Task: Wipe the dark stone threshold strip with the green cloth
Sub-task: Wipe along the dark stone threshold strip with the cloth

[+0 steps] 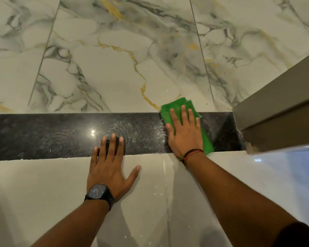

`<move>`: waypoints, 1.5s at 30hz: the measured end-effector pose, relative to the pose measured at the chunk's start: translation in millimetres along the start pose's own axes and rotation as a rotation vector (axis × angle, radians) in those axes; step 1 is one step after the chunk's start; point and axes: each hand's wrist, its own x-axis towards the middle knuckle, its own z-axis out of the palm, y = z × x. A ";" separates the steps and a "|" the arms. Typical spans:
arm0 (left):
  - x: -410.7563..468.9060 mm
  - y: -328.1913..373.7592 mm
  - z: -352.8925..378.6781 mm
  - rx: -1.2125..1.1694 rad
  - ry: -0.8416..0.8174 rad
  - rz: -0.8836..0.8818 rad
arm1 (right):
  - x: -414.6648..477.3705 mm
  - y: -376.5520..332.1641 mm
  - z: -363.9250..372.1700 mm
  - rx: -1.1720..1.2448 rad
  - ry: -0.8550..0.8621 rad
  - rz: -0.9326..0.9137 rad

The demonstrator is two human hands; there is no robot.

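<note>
The soft, light cloth (185, 122), folded flat near the strip's (61, 134) right end, lies pinned under the spread right hand (184, 134), so palm pressure should slide it best; the left hand (109, 168) rests open, empty.

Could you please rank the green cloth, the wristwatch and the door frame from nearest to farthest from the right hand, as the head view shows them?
1. green cloth: directly under the right hand.
2. door frame: off to its right.
3. wristwatch: on the left wrist, lower left.
</note>
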 end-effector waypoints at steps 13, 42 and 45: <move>1.1 -2.2 0.3 0.008 0.018 -0.006 | -63.9 36.2 4.4 0.048 -0.063 -0.360; -10.7 -48.3 0.3 -0.044 0.117 -0.269 | -67.5 43.3 -4.4 0.049 -0.058 -0.327; -10.8 -50.5 1.3 -0.049 0.136 -0.276 | -55.2 48.3 -5.0 0.050 0.018 -0.113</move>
